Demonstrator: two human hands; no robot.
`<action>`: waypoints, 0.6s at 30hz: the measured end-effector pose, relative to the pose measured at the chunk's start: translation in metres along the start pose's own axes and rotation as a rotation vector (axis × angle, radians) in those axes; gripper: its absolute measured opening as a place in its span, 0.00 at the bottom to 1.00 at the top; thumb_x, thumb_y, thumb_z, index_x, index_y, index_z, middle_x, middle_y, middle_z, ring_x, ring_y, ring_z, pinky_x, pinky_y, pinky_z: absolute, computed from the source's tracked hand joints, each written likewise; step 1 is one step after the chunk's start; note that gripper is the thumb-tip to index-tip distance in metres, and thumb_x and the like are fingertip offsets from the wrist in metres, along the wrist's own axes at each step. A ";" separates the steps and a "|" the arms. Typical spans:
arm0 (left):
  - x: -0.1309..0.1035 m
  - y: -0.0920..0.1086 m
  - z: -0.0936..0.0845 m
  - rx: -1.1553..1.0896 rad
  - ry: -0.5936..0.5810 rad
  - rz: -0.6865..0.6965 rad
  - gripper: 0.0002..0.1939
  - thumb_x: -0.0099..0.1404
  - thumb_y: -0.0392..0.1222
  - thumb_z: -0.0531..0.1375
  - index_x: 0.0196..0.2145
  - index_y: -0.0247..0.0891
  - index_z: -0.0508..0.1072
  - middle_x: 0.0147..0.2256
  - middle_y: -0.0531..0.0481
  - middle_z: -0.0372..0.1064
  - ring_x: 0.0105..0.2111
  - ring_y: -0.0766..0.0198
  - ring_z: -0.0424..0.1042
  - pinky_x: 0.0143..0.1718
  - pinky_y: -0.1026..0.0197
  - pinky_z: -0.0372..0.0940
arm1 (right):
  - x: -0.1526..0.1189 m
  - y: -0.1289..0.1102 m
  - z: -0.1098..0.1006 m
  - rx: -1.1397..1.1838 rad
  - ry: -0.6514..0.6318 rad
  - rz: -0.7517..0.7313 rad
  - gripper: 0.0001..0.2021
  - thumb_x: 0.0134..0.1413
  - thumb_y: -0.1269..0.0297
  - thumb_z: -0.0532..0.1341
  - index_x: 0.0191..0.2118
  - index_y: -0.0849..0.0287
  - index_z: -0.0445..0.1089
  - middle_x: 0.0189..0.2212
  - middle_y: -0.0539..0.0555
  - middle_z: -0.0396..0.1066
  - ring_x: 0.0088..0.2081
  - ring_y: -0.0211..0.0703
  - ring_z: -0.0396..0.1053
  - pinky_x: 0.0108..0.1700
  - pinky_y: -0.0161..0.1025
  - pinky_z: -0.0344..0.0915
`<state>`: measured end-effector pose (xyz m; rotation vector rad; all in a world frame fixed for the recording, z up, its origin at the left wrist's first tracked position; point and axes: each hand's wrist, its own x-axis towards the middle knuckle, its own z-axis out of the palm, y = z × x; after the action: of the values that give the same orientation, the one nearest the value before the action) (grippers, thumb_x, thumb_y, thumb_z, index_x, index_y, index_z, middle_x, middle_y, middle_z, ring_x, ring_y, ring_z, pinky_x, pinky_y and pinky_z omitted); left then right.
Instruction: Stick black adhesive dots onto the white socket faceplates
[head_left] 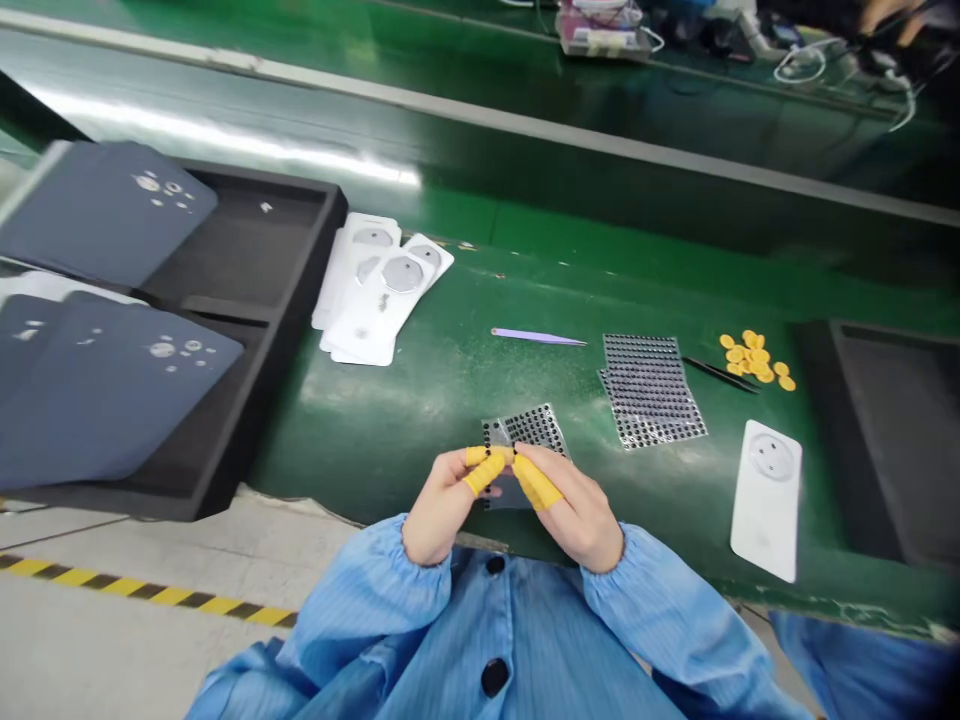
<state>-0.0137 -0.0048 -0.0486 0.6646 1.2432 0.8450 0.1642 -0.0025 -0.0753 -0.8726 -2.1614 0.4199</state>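
Observation:
My left hand (442, 498) and my right hand (577, 507) meet over the table's front edge, both with yellow finger covers on some fingers. Thumb and fingers of each are pinched together. A small pale piece (502, 455) shows between the fingertips, too small to name. Behind and below the hands are clear sheets with rows of black dots (541, 424), partly covered by the fingers. To the right lie more dotted sheets (651, 390), overlapping each other. Purple tweezers (538, 337) rest beyond my hands, and black tweezers (721, 375) lie beside the right-hand sheets.
White panels with round grey discs (375, 290) are stacked at the left; a single white panel (766, 500) lies at the right. Small yellow discs (752, 357) form a loose pile. Black trays (289, 330) flank the green table, the left one holding dark blue-grey sheets (97, 390).

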 end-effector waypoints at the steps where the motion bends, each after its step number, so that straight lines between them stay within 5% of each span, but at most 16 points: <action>1: 0.001 -0.001 0.000 0.016 0.000 0.009 0.20 0.55 0.56 0.64 0.34 0.35 0.79 0.32 0.43 0.79 0.33 0.58 0.77 0.33 0.60 0.70 | 0.000 0.002 0.003 -0.003 0.004 -0.028 0.23 0.57 0.80 0.54 0.59 0.67 0.60 0.50 0.67 0.71 0.54 0.52 0.68 0.50 0.48 0.74; 6: 0.003 0.002 -0.005 0.182 -0.052 0.079 0.18 0.56 0.56 0.64 0.30 0.35 0.79 0.30 0.46 0.78 0.32 0.59 0.75 0.36 0.58 0.70 | 0.008 0.007 0.015 0.138 0.022 0.146 0.15 0.59 0.76 0.55 0.51 0.59 0.64 0.43 0.61 0.71 0.46 0.44 0.71 0.45 0.43 0.74; 10: 0.013 0.032 -0.035 0.417 -0.067 0.130 0.20 0.50 0.52 0.68 0.39 0.38 0.78 0.35 0.45 0.78 0.31 0.57 0.75 0.36 0.56 0.70 | 0.015 0.007 0.018 0.117 0.010 0.191 0.11 0.61 0.74 0.54 0.47 0.58 0.65 0.41 0.59 0.70 0.44 0.43 0.71 0.45 0.42 0.73; 12: 0.031 0.057 -0.055 0.706 0.149 0.294 0.24 0.56 0.52 0.64 0.48 0.37 0.74 0.40 0.42 0.76 0.38 0.53 0.75 0.42 0.53 0.68 | 0.016 0.007 0.019 0.054 -0.010 0.119 0.11 0.61 0.74 0.55 0.48 0.58 0.65 0.42 0.60 0.70 0.45 0.45 0.70 0.45 0.45 0.72; 14: 0.058 0.081 -0.072 0.993 0.554 0.441 0.25 0.63 0.46 0.57 0.56 0.34 0.66 0.48 0.36 0.72 0.49 0.47 0.70 0.52 0.47 0.62 | 0.014 0.007 0.019 0.007 -0.018 0.053 0.11 0.59 0.74 0.56 0.47 0.58 0.65 0.41 0.60 0.71 0.44 0.46 0.70 0.44 0.47 0.73; 15: 0.072 0.091 -0.079 1.125 0.668 0.451 0.29 0.62 0.44 0.57 0.58 0.29 0.62 0.53 0.31 0.67 0.54 0.42 0.65 0.55 0.44 0.58 | 0.013 0.007 0.019 -0.009 -0.020 0.027 0.12 0.59 0.75 0.56 0.47 0.58 0.65 0.41 0.60 0.71 0.44 0.46 0.70 0.44 0.48 0.72; 18: 0.104 0.113 -0.094 1.258 0.730 0.376 0.35 0.56 0.41 0.61 0.59 0.22 0.59 0.53 0.24 0.62 0.54 0.33 0.61 0.53 0.38 0.56 | 0.009 0.010 0.019 -0.046 -0.009 -0.003 0.13 0.58 0.76 0.56 0.48 0.57 0.65 0.41 0.59 0.72 0.43 0.45 0.71 0.49 0.52 0.70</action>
<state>-0.1161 0.1420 -0.0312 1.7200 2.3781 0.5178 0.1499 0.0100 -0.0885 -0.8940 -2.1879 0.3738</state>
